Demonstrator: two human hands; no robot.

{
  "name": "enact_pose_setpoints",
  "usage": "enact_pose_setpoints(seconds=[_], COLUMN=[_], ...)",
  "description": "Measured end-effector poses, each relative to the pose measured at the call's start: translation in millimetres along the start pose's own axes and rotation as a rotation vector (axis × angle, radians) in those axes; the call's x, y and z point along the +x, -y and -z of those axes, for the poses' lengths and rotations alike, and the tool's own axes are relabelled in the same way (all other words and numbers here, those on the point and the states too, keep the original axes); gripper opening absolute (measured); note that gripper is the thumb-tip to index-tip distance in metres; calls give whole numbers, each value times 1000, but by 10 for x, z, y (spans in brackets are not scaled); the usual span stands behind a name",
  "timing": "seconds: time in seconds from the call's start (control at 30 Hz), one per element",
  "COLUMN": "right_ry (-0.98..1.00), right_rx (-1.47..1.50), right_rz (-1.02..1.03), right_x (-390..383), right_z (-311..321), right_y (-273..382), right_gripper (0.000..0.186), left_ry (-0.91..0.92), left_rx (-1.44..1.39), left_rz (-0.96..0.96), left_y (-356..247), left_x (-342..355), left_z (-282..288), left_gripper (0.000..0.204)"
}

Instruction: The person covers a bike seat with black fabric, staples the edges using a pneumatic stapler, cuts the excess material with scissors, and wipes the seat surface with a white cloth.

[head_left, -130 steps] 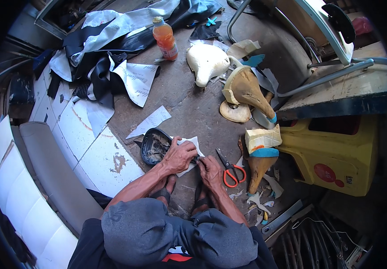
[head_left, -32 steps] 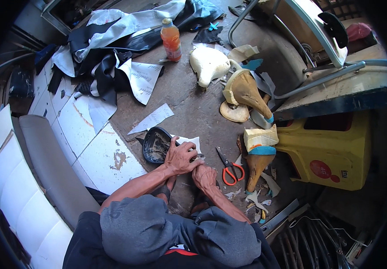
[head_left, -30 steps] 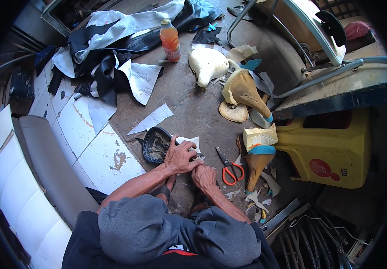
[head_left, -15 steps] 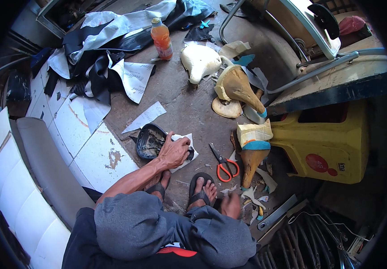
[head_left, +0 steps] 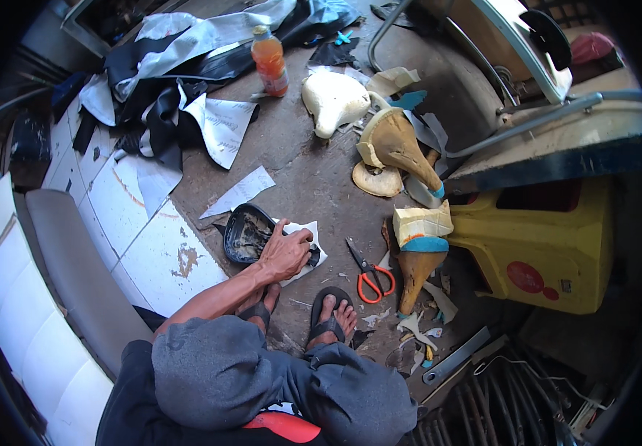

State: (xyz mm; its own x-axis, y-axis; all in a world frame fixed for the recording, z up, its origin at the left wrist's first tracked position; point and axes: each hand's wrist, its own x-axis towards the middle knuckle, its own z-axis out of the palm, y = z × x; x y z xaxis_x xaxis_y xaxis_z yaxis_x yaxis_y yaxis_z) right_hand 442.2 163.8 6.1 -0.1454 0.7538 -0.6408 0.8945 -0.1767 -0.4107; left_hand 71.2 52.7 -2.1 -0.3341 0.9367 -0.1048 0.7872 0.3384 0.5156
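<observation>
My left hand reaches down to the floor, fingers curled over a small black thing. What that thing is, and how firmly I grip it, is mostly hidden under the fingers. Beneath them lies a white flat piece. Touching the hand's left side is a black dish with dried, pale residue inside. Orange-handled scissors lie partly spread to the right of my feet. My right hand is out of the picture.
Bare saddle bases with foam and a cream saddle-shaped foam lie on the right. An orange drink bottle stands by heaped sheet material. A yellow crate and a bench-like seat flank me. Scraps litter the floor.
My right hand, blurred beside my right foot before, has gone out of view. My left hand stays on the white piece with hardly any shift. The view has tilted slightly.
</observation>
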Motion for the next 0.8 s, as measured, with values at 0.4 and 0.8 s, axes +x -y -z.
enact_pose_setpoints(seconds=[0.4,0.8], right_ry=[280,519], right_rx=[-1,-568], right_rz=[281,928], right_x=[-217,493], right_z=[478,-206], right_y=[1325,2344], right_gripper=[26,30], left_ry=[-36,-81], left_rx=[-85,-93], left_rz=[36,-3], left_y=[86,87], left_x=[-99,-70], left_z=[-79,-173], left_gripper=[16,17])
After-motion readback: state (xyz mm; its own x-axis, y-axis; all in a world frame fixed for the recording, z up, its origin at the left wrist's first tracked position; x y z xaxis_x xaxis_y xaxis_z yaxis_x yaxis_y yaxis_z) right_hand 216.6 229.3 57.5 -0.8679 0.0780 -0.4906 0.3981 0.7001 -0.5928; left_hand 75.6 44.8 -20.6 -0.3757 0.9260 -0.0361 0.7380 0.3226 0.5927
